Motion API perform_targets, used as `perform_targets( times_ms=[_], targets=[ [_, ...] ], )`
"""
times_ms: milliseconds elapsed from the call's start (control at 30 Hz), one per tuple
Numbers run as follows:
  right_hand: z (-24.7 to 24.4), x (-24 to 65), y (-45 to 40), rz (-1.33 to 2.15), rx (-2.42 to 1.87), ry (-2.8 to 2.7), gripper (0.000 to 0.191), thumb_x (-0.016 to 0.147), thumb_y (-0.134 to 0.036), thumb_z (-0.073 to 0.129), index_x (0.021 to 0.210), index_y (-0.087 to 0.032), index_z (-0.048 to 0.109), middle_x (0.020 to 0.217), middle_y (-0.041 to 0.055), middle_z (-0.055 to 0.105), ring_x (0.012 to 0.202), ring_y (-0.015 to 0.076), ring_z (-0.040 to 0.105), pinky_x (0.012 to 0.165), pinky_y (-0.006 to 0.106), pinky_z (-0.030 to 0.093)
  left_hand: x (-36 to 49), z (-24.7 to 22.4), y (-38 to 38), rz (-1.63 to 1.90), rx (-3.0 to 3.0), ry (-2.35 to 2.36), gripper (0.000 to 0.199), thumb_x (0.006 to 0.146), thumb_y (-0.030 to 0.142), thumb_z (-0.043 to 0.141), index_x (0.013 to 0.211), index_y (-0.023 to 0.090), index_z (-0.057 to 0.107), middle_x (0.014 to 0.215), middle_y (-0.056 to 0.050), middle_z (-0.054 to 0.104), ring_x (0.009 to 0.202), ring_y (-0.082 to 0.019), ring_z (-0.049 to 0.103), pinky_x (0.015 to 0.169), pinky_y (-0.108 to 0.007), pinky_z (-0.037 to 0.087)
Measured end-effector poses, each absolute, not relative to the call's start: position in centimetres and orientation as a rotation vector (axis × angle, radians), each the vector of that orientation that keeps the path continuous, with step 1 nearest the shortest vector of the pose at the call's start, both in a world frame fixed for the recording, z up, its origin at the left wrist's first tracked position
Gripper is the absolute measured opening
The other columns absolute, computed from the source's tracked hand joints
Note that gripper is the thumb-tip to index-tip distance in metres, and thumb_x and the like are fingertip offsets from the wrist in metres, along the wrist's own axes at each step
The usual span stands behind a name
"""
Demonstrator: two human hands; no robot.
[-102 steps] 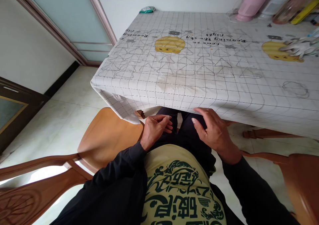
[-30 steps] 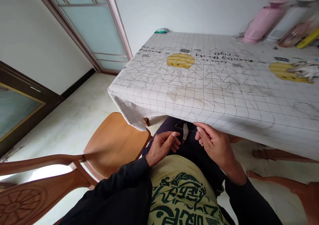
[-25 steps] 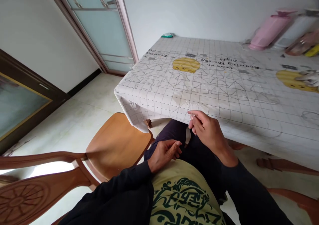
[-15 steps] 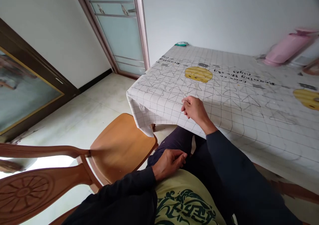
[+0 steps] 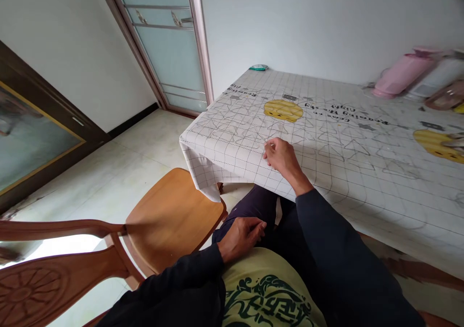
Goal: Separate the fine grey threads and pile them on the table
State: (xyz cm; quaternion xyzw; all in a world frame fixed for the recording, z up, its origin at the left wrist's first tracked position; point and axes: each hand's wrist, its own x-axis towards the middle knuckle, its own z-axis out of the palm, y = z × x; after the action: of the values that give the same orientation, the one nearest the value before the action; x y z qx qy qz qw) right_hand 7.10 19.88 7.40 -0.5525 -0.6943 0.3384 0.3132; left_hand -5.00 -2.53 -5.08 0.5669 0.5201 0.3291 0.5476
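Note:
My right hand [image 5: 281,155] is at the near edge of the table, just above the white checked tablecloth [image 5: 239,155]. Its thumb and fingers are curled together; whatever they may hold is too small or hidden to make out. Thin grey looping outlines [image 5: 329,148] spread across the cloth beyond that hand; whether they are wire or print I cannot tell. Low at my lap, against the yellow-green shirt [image 5: 268,278], rests my left hand [image 5: 242,237]. Its fingers are loosely closed with nothing showing in them.
A wooden chair [image 5: 174,216] stands left of my legs, its seat partly under the cloth's hanging corner. Along the wall at the right are a pink thermos-like container [image 5: 404,73] and other vessels. A small green-and-white packet [image 5: 258,67] lies at the far corner. Behind is a glass door [image 5: 163,51].
The view has shifted slightly, so the table and chair sit a little further left and lower. Both hands keep nearly the same pose.

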Motion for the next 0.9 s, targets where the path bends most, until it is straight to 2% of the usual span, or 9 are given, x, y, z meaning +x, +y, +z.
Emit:
perform_targets(
  times_ms=[100,267,367,467,600,767,833,900],
  targets=[
    [7.0,11.8,16.0,0.794,-1.407,-1.873,0.024,0.107,-0.03,0.059,0.089,-0.022,0.073,0.074,0.0029,0.078,0.053,0.0159,0.064,0.062,0.03,0.051,-4.8,-5.2,-2.4,0.768,1.363,1.249,0.055,0.11,0.065,0.058,0.1,0.017,0.085,0.085,-0.006,0.078,0.074,-0.018,0.07,0.065,-0.026,0.053],
    [5.9,22.6,8.5,0.742,-1.362,-1.915,0.028,0.109,-0.038,0.056,0.095,-0.024,0.075,0.076,-0.0004,0.077,0.055,0.0144,0.063,0.061,0.028,0.048,-4.6,-5.9,-2.5,0.768,1.376,1.256,0.059,0.108,0.071,0.059,0.112,0.018,0.085,0.098,-0.008,0.083,0.085,-0.022,0.076,0.072,-0.029,0.061],
    [5.6,30.5,5.3,0.626,-1.536,-1.834,0.031,0.109,-0.042,0.058,0.089,-0.024,0.074,0.076,0.0006,0.076,0.056,0.0149,0.062,0.06,0.028,0.048,-4.6,-6.4,-1.7,0.738,1.382,1.293,0.063,0.104,0.073,0.064,0.124,0.017,0.085,0.102,-0.009,0.085,0.088,-0.025,0.078,0.075,-0.033,0.066],
    [6.0,39.3,3.7,0.409,-1.781,-1.648,0.028,0.104,-0.038,0.059,0.086,-0.023,0.075,0.077,0.0028,0.078,0.056,0.0169,0.063,0.059,0.03,0.048,-4.2,-6.3,-1.3,0.725,1.405,1.294,0.064,0.101,0.074,0.067,0.124,0.017,0.085,0.103,-0.009,0.086,0.088,-0.026,0.08,0.076,-0.034,0.068],
    [7.2,49.2,5.0,-0.031,-2.1,-1.474,0.021,0.099,-0.025,0.06,0.094,-0.02,0.08,0.087,0.0093,0.082,0.077,0.0246,0.071,0.074,0.034,0.052,-3.5,-5.5,-1.4,0.688,1.478,1.317,0.06,0.102,0.072,0.065,0.12,0.018,0.086,0.101,-0.009,0.086,0.088,-0.026,0.081,0.076,-0.034,0.069],
    [8.6,54.6,9.7,-0.262,-2.303,-1.821,0.024,0.099,-0.016,0.063,0.114,-0.012,0.082,0.125,0.0225,0.079,0.112,0.0313,0.067,0.095,0.038,0.051,-3.7,-5.0,-1.2,0.646,1.561,1.317,0.051,0.102,0.066,0.067,0.114,0.021,0.089,0.099,-0.007,0.086,0.087,-0.026,0.082,0.075,-0.033,0.069],
    [8.6,55.0,11.3,-0.248,-2.308,-1.972,0.02,0.101,-0.014,0.064,0.111,-0.011,0.081,0.126,0.023,0.077,0.116,0.0312,0.063,0.098,0.037,0.048,-4.0,-4.9,-1.2,0.624,1.572,1.321,0.049,0.103,0.064,0.068,0.116,0.021,0.089,0.1,-0.007,0.087,0.087,-0.026,0.082,0.076,-0.032,0.069],
    [8.4,55.0,12.3,-0.241,-2.3,-2.043,0.019,0.101,-0.009,0.061,0.101,-0.012,0.08,0.119,0.0222,0.078,0.114,0.0301,0.061,0.1,0.037,0.045,-4.3,-4.7,-1.2,0.601,1.581,1.317,0.049,0.104,0.062,0.067,0.12,0.021,0.088,0.102,-0.007,0.087,0.089,-0.026,0.083,0.077,-0.032,0.069]
  ],
)
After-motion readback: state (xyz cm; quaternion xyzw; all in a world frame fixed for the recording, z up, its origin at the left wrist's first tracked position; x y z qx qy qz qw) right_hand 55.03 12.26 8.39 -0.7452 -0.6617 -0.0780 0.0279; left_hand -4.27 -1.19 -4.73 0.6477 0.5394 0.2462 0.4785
